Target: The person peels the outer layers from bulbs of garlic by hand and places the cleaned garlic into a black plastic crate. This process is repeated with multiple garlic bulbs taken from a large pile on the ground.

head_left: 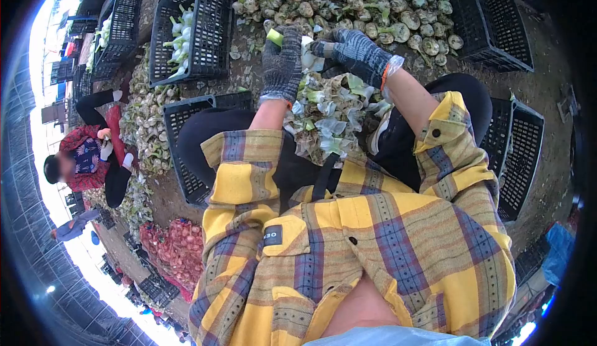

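My left hand [282,67], in a grey knit glove, is closed around an onion; its cut green stalk [274,36] sticks out above my fingers. Part of the pale onion [306,55] shows between my hands, and the rest is hidden by the glove. My right hand [359,52], gloved too, has its fingers bent against the white part from the other side. Under my hands, between my legs, lies a heap of peeled skins and leaf scraps [333,113]. Just beyond my hands is a large pile of soil-marked onions [398,10].
A black crate [211,32] with cleaned white onions [180,41] stands ahead to the left. Other crates stand at the right [497,23] and beside my legs [522,159]. Red net sacks [177,243] lie at left, near a seated person [87,153] by more onions.
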A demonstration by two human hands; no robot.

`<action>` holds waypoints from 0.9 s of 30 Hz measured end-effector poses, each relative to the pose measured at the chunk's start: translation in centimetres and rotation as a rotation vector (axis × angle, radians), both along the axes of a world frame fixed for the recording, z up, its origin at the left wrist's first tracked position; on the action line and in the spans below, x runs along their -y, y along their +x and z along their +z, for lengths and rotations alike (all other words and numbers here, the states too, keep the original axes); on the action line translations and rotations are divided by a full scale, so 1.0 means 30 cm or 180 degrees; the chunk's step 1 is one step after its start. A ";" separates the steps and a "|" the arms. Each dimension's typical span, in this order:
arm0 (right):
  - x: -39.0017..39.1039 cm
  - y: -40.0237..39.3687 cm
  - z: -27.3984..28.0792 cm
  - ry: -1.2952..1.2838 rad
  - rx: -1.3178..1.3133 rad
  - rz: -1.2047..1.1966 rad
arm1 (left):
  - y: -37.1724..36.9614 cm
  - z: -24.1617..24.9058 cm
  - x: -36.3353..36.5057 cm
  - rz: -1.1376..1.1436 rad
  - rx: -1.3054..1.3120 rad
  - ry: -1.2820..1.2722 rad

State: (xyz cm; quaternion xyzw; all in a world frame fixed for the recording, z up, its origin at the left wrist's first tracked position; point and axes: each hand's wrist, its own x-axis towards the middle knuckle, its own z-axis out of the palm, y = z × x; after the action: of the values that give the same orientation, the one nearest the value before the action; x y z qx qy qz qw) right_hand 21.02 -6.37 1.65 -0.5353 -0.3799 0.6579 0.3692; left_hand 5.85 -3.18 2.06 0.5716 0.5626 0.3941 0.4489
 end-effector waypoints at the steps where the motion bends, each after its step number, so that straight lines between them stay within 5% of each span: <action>1: 0.001 0.006 0.012 0.0056 0.0062 0.0122 | 0.002 0.003 0.001 -0.0087 -0.0056 0.0194; 9: 0.009 0.009 0.046 0.0172 0.0661 0.0205 | 0.012 -0.010 -0.001 0.0030 0.0186 -0.0078; 12: 0.005 0.011 -0.027 0.0577 0.0983 0.0200 | 0.000 -0.025 -0.009 -0.0164 0.0294 -0.0055; 14: 0.001 0.010 -0.047 0.1548 0.2076 -0.0177 | 0.003 -0.017 -0.012 -0.0290 0.0352 0.0010; 17: -0.008 0.033 -0.016 0.0601 0.2201 -0.0117 | -0.002 -0.027 -0.025 0.0092 0.0383 -0.0485; 18: -0.013 0.038 -0.049 0.0278 0.1142 -0.0055 | -0.017 -0.066 -0.050 0.0076 0.0666 -0.0644; 19: -0.008 0.032 -0.058 0.0271 0.1146 -0.0050 | -0.024 -0.074 -0.066 0.0061 0.0946 -0.0818; 21: -0.004 0.022 -0.069 0.0418 -0.1374 -0.0203 | -0.032 -0.096 -0.087 -0.0136 0.1102 -0.0914; 22: 0.012 0.023 0.014 -0.0368 -0.1923 -0.0507 | -0.018 -0.093 -0.078 -0.0032 0.1658 -0.0999; 24: 0.002 0.014 -0.013 -0.0108 -0.1413 -0.0350 | -0.010 -0.088 -0.065 0.0069 0.2209 -0.1087; 27: 0.005 -0.009 -0.002 0.0327 -0.0760 -0.0319 | -0.019 -0.086 -0.052 -0.0128 0.1611 -0.0728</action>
State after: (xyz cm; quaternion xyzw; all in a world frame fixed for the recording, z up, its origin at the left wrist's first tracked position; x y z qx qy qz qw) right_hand 20.77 -6.50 1.58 -0.4519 -0.3392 0.6774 0.4710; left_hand 5.26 -1.62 -0.53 0.4116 0.4619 0.4493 0.6445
